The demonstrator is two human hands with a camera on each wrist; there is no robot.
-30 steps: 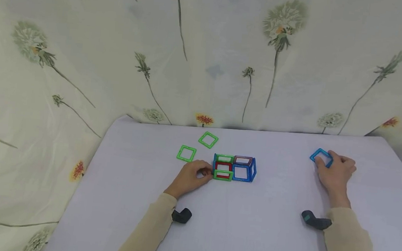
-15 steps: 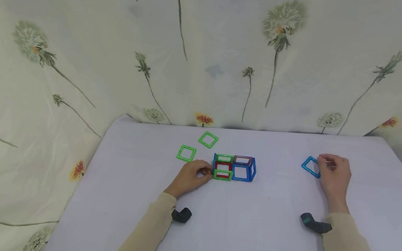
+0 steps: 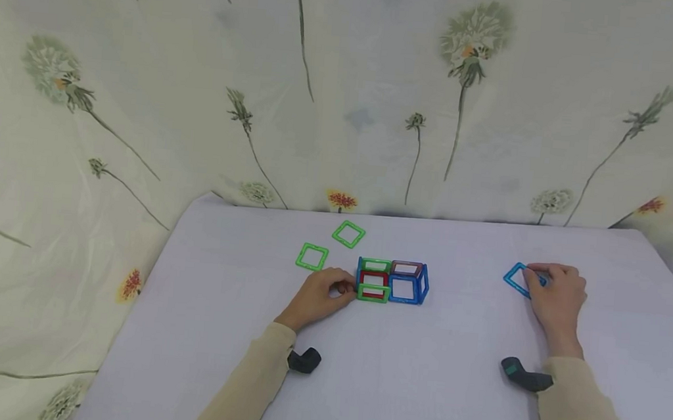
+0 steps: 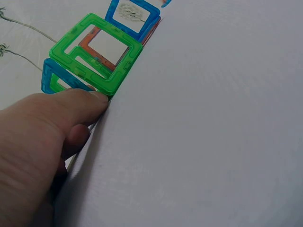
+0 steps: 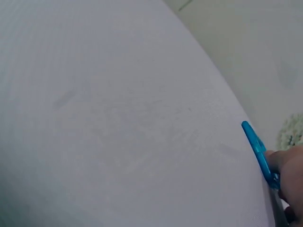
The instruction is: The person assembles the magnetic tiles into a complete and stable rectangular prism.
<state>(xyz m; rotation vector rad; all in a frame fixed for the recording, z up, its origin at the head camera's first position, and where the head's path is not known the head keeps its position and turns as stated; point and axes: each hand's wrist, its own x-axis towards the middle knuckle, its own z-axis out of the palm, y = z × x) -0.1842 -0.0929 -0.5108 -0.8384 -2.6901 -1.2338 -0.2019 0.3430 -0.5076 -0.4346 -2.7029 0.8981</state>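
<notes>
Magnetic tiles in green, red and blue form a small joined structure (image 3: 389, 293) at the middle of the table, with several tiles standing upright. At its left end, my left hand (image 3: 319, 297) holds the corner with curled fingers. In the left wrist view, the thumb (image 4: 80, 106) touches where a green tile (image 4: 127, 66) meets a blue tile (image 4: 49, 78). Off to the right, my right hand (image 3: 557, 303) pinches a loose blue square magnetic tile (image 3: 509, 276). The right wrist view shows that tile (image 5: 258, 151) edge-on against the fingers, which are partly cut off by the frame.
Two loose green square magnetic tiles (image 3: 312, 257) lie flat behind the left hand. A white cloth covers the table (image 3: 417, 388), and its back edge meets a hanging cloth (image 3: 345, 105) with dandelion prints. Dark camera mounts (image 3: 528, 375) stick out from both wrists.
My right hand has brought the blue tile a little leftward and nearer to me, then shifted its fingers on it. My left hand and the structure stay still.
</notes>
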